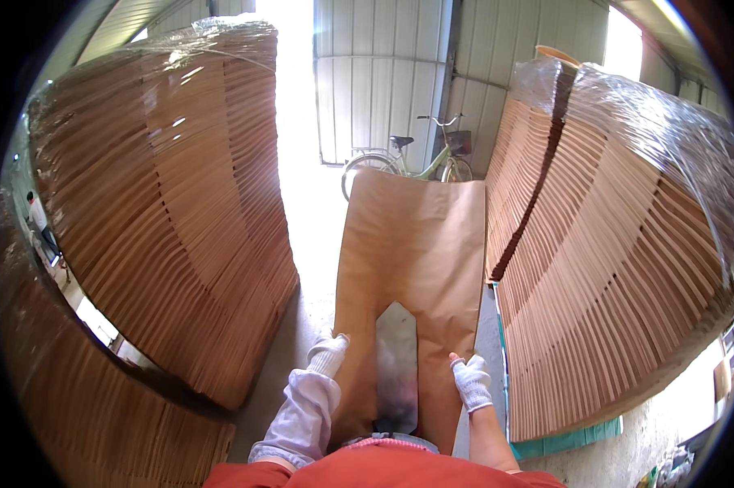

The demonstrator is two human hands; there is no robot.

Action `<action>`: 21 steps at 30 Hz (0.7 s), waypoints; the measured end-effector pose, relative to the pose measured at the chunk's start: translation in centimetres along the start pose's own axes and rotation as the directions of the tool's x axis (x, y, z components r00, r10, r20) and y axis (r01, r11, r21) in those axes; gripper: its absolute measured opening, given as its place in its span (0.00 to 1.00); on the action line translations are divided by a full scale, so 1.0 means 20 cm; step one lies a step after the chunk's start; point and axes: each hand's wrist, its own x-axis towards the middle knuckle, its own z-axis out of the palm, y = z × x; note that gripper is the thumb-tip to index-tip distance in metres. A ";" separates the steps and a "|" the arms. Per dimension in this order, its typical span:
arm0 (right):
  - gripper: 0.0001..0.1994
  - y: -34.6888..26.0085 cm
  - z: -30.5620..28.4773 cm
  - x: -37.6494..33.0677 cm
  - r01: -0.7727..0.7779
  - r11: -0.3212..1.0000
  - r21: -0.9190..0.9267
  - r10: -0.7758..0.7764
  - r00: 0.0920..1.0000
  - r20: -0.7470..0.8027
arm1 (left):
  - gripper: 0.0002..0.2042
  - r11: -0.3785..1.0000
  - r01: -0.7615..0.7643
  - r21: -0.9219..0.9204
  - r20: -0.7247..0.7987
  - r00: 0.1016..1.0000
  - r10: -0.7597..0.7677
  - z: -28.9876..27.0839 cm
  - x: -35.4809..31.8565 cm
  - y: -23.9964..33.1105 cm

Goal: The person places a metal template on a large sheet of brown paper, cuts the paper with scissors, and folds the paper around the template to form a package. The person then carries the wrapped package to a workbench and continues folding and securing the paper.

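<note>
A: Identify the largest items first.

B: Two wrapped pallet stacks of flattened cardboard; the left stack point(164, 203) and the right stack point(619, 244) flank a narrow concrete aisle point(310, 236); both show ribbed, corrugated edges under glossy stretch film; a pale green bicycle point(420, 163) stands at the far end against a grey corrugated metal wall point(375, 73).

A: Locate the work item.

B: A long brown cardboard sheet point(416, 244) runs down the aisle from the person's waist toward the bicycle; matte, smooth, slightly bowed; a pointed notch at its near end exposes a grey, shiny surface point(396, 374) beneath, material not determinable.

A: State the grip.

B: Left hand point(328, 351), white knit glove and pale sleeve, curled over the sheet's left edge; right hand point(471, 382), matching glove with bare forearm, closed on the right flap beside the notch; both hands hold the sheet.

A: Step in hand, and requirement for the next move?

B: Judged as carrying or positioning the sheet between the stacks; the next move likely calls for even tension on both edges, and clearance from the stacks either side.
</note>
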 end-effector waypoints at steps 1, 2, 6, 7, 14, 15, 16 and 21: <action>0.31 -0.04 0.08 0.10 0.005 1.000 0.005 -0.005 1.000 -0.025 | 0.25 1.000 0.010 0.024 -0.009 1.000 -0.010 0.03 0.14 -0.01; 0.31 -0.09 0.14 0.23 -0.007 1.000 -0.002 0.007 1.000 -0.001 | 0.25 0.999 0.007 0.037 -0.018 1.000 -0.006 0.05 0.27 0.05; 0.32 -0.20 0.41 0.67 -0.005 0.995 -0.099 0.001 0.999 -0.045 | 0.25 1.000 0.001 0.014 0.038 0.999 -0.002 0.14 0.81 0.22; 0.32 -0.20 0.43 0.78 -0.031 0.993 -0.110 0.024 0.998 -0.064 | 0.25 0.996 0.091 -0.009 0.140 0.986 -0.089 0.12 0.81 0.42; 0.32 -0.51 0.78 1.54 -0.024 0.993 -0.113 0.028 0.999 0.032 | 0.23 0.995 0.076 0.062 0.047 0.996 -0.079 0.17 1.58 0.72; 0.32 -0.57 0.84 1.64 -0.025 0.996 -0.088 0.030 0.998 0.047 | 0.23 0.996 0.086 0.040 0.053 0.995 -0.088 0.16 1.68 0.79; 0.32 -0.65 0.90 1.77 -0.026 0.998 -0.063 0.030 0.998 0.060 | 0.23 0.995 0.095 0.016 0.059 0.994 -0.095 0.15 1.78 0.85; 0.31 -0.97 1.20 2.31 0.006 1.000 -0.017 -0.003 0.982 0.191 | 0.34 0.990 0.013 0.144 -0.175 0.984 0.013 0.22 2.37 0.99</action>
